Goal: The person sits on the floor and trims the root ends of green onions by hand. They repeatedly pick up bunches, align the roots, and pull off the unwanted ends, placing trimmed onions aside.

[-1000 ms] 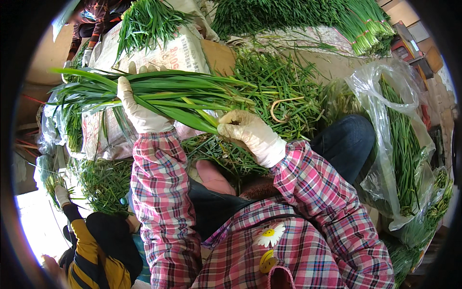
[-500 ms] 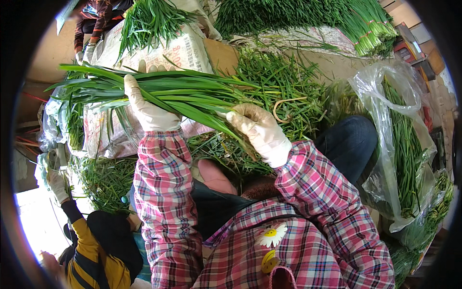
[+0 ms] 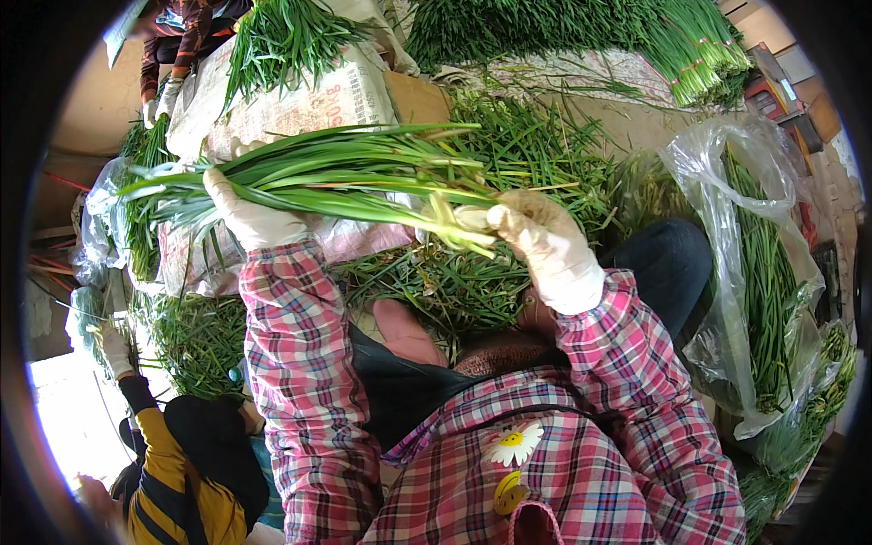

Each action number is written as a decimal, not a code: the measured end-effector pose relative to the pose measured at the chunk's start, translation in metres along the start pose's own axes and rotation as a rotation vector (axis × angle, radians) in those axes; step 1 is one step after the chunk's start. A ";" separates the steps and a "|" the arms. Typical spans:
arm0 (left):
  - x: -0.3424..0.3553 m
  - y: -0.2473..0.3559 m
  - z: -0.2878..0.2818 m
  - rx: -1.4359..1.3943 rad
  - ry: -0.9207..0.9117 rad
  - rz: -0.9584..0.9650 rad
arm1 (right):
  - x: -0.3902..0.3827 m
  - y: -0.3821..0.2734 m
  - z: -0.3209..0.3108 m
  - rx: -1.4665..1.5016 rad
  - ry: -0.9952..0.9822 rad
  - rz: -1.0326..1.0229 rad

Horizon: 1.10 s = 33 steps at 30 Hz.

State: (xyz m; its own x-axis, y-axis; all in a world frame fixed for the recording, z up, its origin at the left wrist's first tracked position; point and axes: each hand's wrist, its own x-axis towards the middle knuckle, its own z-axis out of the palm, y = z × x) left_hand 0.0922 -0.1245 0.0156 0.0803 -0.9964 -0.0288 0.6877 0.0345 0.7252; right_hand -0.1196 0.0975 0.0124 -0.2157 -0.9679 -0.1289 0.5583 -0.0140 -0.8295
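One gloved left hand [image 3: 259, 218] is raised at ten o'clock from the middle of the scene, its grip wrapped around a loose bunch of garlic chives [image 3: 336, 173], thumb across the near side and fingers mostly tucked behind. The bunch hangs nearly level at eleven o'clock, green leaf tips pointing to nine, pale stem ends towards three. Those ends reach the gloved right hand [image 3: 554, 254], just above three o'clock; thumb and fingers bend in there, but from here I can't tell whether that grip is pinching a stem.

Beyond the bunch, between ten and eleven, a printed woven sack [image 3: 300, 113] bears a clump of long leaves [image 3: 282, 45]. Loose greens [image 3: 545, 136] lie heaped at one o'clock, and banded bunches [image 3: 695, 77] at two. At three, near a denim-clad knee [image 3: 668, 272], a clear plastic bag [image 3: 704, 195] wraps more long leaves. Someone in yellow and black [image 3: 159, 509] is at eight o'clock.
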 end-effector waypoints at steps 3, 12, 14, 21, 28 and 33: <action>0.010 0.010 -0.015 -0.020 -0.126 0.060 | -0.006 -0.008 -0.026 0.092 -0.063 -0.054; 0.036 0.060 -0.031 -0.256 -0.157 0.063 | -0.011 -0.058 -0.084 0.009 0.044 -0.347; 0.038 0.078 -0.035 -0.435 -0.322 -0.013 | -0.006 -0.062 -0.081 -0.201 -0.012 -0.373; 0.051 0.114 -0.016 -0.332 -0.388 0.022 | 0.029 -0.045 -0.020 -1.399 -0.263 0.199; 0.016 0.061 0.020 -0.288 -0.304 -0.172 | 0.072 -0.015 0.044 -0.541 -0.160 -0.107; 0.006 0.051 0.034 -0.278 -0.710 -0.243 | 0.090 0.000 0.017 -0.505 0.032 0.024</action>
State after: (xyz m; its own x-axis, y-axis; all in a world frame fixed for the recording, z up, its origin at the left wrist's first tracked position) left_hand 0.1030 -0.1313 0.0755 -0.5088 -0.7868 0.3493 0.7894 -0.2646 0.5540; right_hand -0.1250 0.0059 0.0102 -0.2368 -0.9581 -0.1610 0.1080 0.1388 -0.9844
